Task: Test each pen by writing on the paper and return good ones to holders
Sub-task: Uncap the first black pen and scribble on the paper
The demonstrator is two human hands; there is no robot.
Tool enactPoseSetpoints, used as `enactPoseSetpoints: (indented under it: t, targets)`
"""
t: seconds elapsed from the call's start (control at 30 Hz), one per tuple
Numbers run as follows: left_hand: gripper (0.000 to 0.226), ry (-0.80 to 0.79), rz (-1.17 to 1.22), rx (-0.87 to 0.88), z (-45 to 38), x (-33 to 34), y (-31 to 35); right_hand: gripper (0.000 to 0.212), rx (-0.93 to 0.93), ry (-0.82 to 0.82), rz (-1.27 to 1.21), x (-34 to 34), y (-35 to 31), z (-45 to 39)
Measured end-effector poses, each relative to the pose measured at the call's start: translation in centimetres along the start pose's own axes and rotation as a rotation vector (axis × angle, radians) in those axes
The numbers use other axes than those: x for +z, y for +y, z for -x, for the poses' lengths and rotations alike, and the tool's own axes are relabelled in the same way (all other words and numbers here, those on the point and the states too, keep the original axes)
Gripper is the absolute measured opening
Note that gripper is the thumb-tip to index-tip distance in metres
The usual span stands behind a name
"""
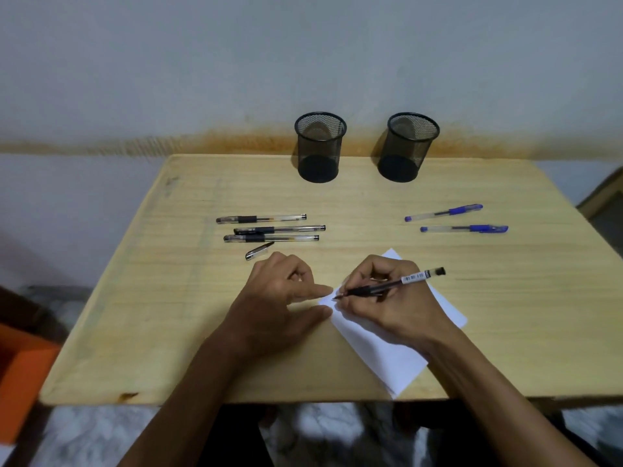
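My right hand (381, 298) grips an uncapped black pen (414, 277) with its tip on the left edge of a white paper (387, 358). Beside it, my left hand (283, 298) rests on the table with forefinger and thumb pressing on the paper's left edge. The pen's loose cap (259, 251) lies just beyond my left hand. Three capped black pens (269, 228) lie in a row at centre left. Two blue pens (458, 220) lie at the right. Two black mesh holders (319, 148) (408, 148) stand at the far edge, both looking empty.
The wooden table (168, 315) stands against a pale wall. An orange box (23, 375) sits on the floor to the left. A wooden piece of furniture (603, 200) shows at the right edge.
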State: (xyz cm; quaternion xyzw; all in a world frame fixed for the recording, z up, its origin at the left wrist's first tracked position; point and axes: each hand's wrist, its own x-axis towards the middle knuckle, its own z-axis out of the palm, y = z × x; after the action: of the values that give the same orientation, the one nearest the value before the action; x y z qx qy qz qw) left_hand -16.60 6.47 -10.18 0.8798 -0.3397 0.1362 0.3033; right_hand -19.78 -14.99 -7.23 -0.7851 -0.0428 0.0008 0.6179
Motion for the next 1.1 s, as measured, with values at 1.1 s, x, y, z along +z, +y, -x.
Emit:
enactPoseSetpoints:
  t: [1.1]
  targets:
    - [0.019,-0.042,-0.027,-0.136,0.6,-0.4,0.2,0.026,0.060,0.048,0.083,1.6,1.0,-0.2]
